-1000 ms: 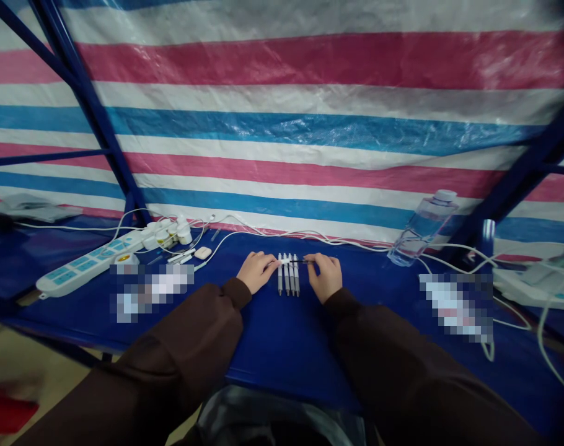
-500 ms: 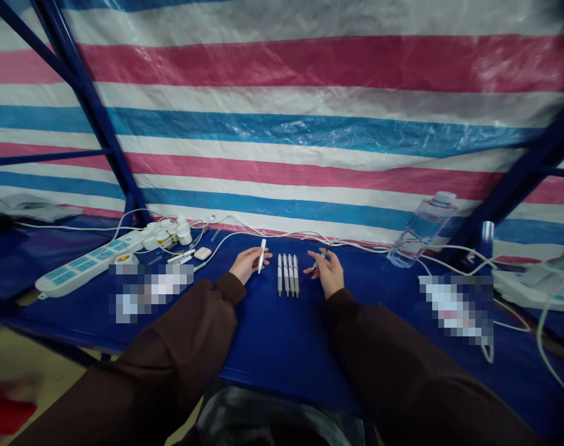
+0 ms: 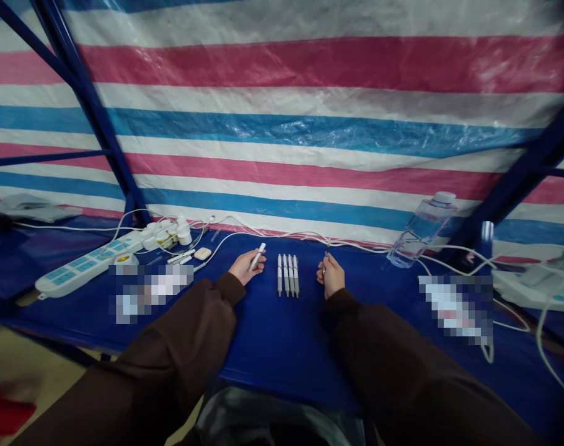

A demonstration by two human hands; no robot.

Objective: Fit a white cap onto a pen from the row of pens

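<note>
Four pens [image 3: 287, 275] lie between left hand [image 3: 245, 267] gripping a white barrel [image 3: 257, 256] and right hand [image 3: 331, 276] pinching a refill [image 3: 326, 259].

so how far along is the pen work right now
Four pens lie side by side on the blue table, which look finished. One is in hand and apart: the left hand holds a white pen barrel, and the right hand holds a thin dark refill-like piece. Those two are not yet joined. No other loose pens show nearby.
</note>
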